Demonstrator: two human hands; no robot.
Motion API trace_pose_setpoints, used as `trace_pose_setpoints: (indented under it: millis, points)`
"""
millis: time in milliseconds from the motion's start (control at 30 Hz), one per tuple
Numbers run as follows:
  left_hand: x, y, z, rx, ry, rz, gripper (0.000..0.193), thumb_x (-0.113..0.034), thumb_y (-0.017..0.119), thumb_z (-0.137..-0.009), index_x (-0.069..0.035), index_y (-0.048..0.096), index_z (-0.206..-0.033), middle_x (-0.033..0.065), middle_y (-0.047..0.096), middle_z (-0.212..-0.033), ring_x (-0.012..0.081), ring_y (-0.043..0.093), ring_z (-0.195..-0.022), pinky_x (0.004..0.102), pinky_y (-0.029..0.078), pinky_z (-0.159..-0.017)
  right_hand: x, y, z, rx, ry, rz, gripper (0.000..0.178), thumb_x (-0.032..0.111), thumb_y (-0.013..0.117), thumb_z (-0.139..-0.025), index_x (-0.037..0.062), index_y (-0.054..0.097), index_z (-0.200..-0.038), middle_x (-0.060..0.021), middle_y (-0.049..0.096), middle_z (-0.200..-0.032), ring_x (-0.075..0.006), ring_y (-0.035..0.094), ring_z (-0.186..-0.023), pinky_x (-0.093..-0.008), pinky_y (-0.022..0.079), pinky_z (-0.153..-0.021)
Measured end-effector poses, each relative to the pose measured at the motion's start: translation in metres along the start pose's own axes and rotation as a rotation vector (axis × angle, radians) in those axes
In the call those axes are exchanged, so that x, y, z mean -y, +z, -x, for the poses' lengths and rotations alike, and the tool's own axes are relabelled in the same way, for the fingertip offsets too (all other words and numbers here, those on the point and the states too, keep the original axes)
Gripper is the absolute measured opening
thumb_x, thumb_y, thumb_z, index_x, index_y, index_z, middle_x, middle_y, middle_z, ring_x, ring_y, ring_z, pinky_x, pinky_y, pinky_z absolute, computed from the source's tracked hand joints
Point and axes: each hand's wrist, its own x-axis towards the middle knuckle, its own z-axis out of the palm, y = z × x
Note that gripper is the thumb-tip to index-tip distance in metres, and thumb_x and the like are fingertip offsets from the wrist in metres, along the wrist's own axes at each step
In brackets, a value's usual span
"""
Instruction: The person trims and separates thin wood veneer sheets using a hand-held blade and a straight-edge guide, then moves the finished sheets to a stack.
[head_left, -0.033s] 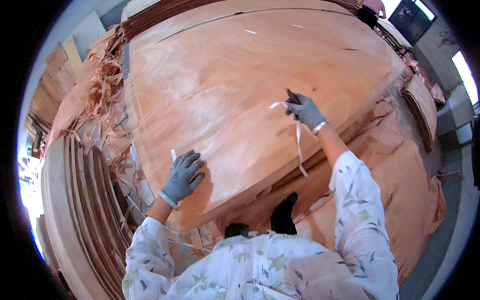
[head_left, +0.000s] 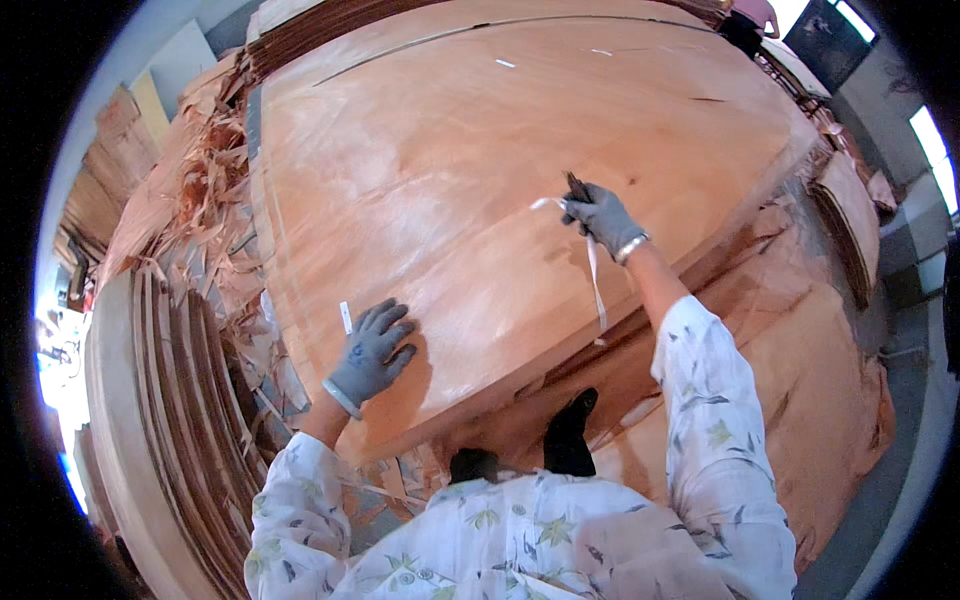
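Grey-gloved, our R hand, ctr-right, grips dark tool & tape over mid-frame sheet; L hand, lower left, spread, empty AFAICT. Prob. mid-tape-handling; next move needs L steady.

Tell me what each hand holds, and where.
Right hand: a dark tool, tip exposed, gripped part hidden, plus white tape, apparently mid-length. Left hand: seemingly nothing.

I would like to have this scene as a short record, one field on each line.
Left hand: gray-gloved, open, on or just above the broad wood sheet
Near its fingertips: small white strip
Right hand: gray-gloved, gripping a dark object; white ribbon hangs below
Left side: layered sheets, torn scraps
Far right: another person, partly visible
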Motion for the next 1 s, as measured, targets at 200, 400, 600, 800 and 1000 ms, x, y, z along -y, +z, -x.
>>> trace_pose_setpoints:
  millis: [200, 400, 600, 800, 1000]
  points:
    - [-0.018, 0.054, -0.11, -0.074, 0.061, -0.025, 0.032, -0.02, 0.06, -0.081, -0.006, 0.056, -0.11, 0.0173, 0.049, -0.126, 0.0376, 0.04, -0.123, 0.0479, 0.031, -0.101, -0.047, 0.01, -0.078, 0.081, 0.134, 0.088, 0.012, 0.012, 0.063, -0.077, 0.0011, 0.06, -0.081, -0.0099, 0.064, -0.066, -0.0138, 0.054, -0.049, -0.0279, 0.043, -0.046]
    - [-0.015, 0.099, -0.221, -0.196, 0.08, -0.12, 0.045, -0.02, 0.058, -0.079, -0.007, 0.05, -0.122, 0.0171, 0.046, -0.131, 0.0368, 0.037, -0.126, 0.0476, 0.028, -0.105, -0.065, 0.005, -0.087, 0.085, 0.095, 0.007, 0.015, 0.012, 0.063, -0.072, -0.001, 0.06, -0.078, -0.0128, 0.063, -0.062, -0.0198, 0.06, -0.048, -0.0333, 0.044, -0.043]
    - [0.008, 0.144, -0.256, -0.214, 0.01, -0.118, 0.044, -0.016, 0.051, -0.082, -0.004, 0.045, -0.124, 0.0183, 0.048, -0.128, 0.0362, 0.043, -0.121, 0.0455, 0.031, -0.104, -0.057, 0.02, -0.087, -0.003, 0.124, 0.074, 0.016, 0.014, 0.065, -0.072, 0.0014, 0.058, -0.079, -0.0116, 0.062, -0.06, -0.0194, 0.059, -0.047, -0.0322, 0.045, -0.043]
    - [-0.011, 0.138, -0.254, -0.203, 0.022, -0.069, 0.037, -0.016, 0.05, -0.082, 0.0, 0.051, -0.115, 0.0199, 0.053, -0.121, 0.0383, 0.049, -0.113, 0.0445, 0.035, -0.101, -0.041, 0.015, -0.075, -0.008, 0.2, 0.163, 0.015, 0.01, 0.061, -0.073, 0.0003, 0.058, -0.083, -0.0115, 0.059, -0.058, -0.0175, 0.056, -0.045, -0.0303, 0.042, -0.041]
    - [0.016, 0.142, -0.246, -0.165, 0.21, -0.134, 0.043, -0.021, 0.053, -0.081, -0.003, 0.053, -0.12, 0.0196, 0.052, -0.121, 0.0382, 0.049, -0.113, 0.0451, 0.036, -0.099, -0.038, 0.025, -0.076, 0.164, -0.109, 0.795, 0.067, 0.018, 0.054, -0.082, 0.0222, 0.026, -0.143, -0.0227, 0.059, -0.111, -0.0315, 0.06, -0.098, -0.041, 0.046, -0.088]
